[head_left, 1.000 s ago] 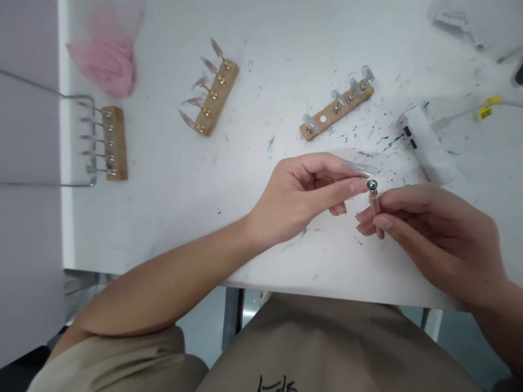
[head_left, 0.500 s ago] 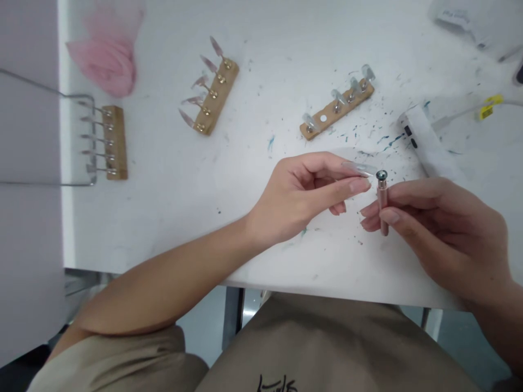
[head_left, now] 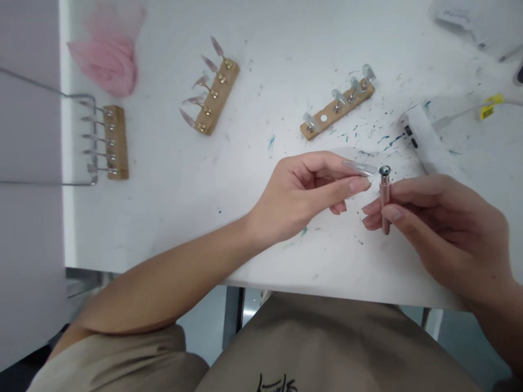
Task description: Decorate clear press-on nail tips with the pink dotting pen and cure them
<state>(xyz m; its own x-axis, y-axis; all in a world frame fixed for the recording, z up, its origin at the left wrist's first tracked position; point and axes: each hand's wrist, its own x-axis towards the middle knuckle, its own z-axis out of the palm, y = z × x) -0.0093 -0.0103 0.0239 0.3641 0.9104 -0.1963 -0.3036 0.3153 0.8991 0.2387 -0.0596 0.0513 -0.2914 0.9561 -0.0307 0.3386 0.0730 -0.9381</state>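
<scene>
Between the thumb and forefinger of my left hand (head_left: 312,190) is a clear, silvery false nail (head_left: 359,167), its tip pointing right. My right hand (head_left: 445,223) pinches a short rose-gold pen-like tool (head_left: 385,204) upright, with a round, shiny dark end on top. That round end stands just right of the false nail's tip, with a small gap between them. Above both hands lies a wooden nail stand (head_left: 337,110) holding several clear nails on metal posts; a white round spot shows among the posts.
A second wooden stand (head_left: 216,98) with pinkish nails lies at upper left. Another stand (head_left: 115,142) sits beside a metal wire frame (head_left: 95,136) at the left edge. Pink fabric (head_left: 108,65) is behind it. A white device (head_left: 425,141) with a cable lies right, amid dark flecks.
My right hand has shifted slightly up and right with the pen-like tool, so its round end is farther from the false nail. My left hand is almost still.
</scene>
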